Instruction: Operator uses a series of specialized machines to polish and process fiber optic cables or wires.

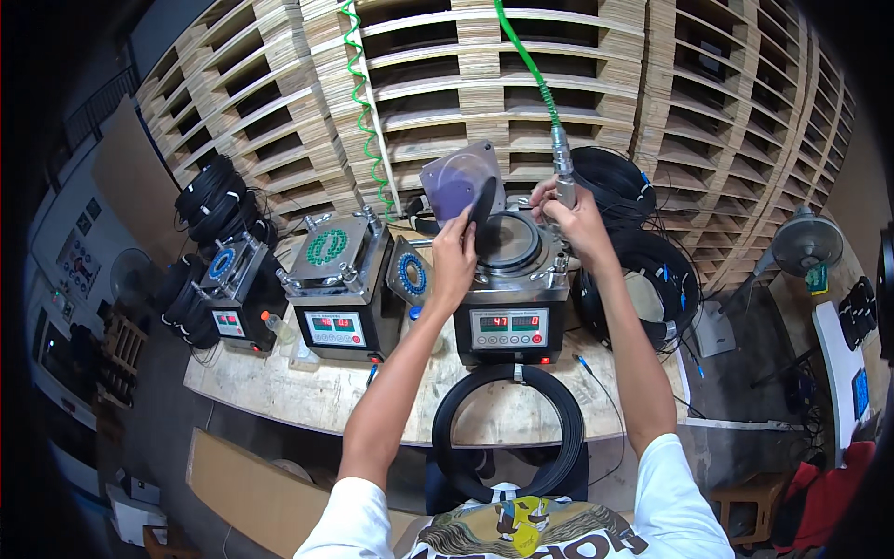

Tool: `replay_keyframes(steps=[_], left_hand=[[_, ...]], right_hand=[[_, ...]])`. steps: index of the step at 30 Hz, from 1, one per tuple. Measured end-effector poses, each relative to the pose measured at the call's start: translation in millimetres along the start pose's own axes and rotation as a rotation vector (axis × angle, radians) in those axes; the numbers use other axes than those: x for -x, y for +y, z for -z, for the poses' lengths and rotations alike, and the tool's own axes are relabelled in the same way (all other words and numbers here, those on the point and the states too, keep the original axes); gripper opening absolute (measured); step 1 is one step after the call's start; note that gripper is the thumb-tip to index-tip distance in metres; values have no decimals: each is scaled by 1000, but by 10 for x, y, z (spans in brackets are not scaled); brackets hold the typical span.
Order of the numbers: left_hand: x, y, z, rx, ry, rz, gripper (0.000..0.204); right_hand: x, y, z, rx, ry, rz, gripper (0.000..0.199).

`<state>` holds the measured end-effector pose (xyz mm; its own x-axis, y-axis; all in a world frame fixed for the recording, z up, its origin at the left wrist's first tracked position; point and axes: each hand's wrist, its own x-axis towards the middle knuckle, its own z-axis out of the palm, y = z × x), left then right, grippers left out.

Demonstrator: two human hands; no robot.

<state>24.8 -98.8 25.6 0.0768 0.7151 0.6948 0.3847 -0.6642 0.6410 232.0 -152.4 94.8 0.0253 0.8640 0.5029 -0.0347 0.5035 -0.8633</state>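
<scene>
My left hand (453, 259) grips a thin dark round pad (482, 205) by its edge, tilted nearly upright. It is held over the left side of the open bench machine (469, 347), which has a lit red and green display and a round black platen (510, 244) on top. My right hand (579, 222) is closed around a metal air blow gun (563, 179) at the end of a green hose (521, 47), right of the platen. Behind the pad stands a square plate (451, 192) with a purple round face. Whether air is blowing cannot be seen.
Two similar machines (335, 284) (233, 289) stand to the left, with a blue-ringed fixture (411, 274) between. Black cable coils (684, 279) lie right; another coil (445, 429) hangs at the table's front edge (279, 399). Stacked wooden pallets (410, 74) rise behind. A fan (808, 244) stands right.
</scene>
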Motion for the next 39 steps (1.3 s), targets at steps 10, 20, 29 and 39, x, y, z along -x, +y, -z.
replay_keyframes(steps=[10,20,29,39], left_hand=[[-256,-75,212,-429,-759,-153,33],[-281,-8,70,-381,-789,-85,26],[-698,208,328,320,-686,206,55],[-1375,371,954,599,-447,257,30]], right_hand=[[-142,-273,510,-21,-2,-123,25],[-269,-170,467,61,-105,-205,36],[-515,-55,121,-46,-409,-275,28],[-492,154,-419,256,-479,-182,35]])
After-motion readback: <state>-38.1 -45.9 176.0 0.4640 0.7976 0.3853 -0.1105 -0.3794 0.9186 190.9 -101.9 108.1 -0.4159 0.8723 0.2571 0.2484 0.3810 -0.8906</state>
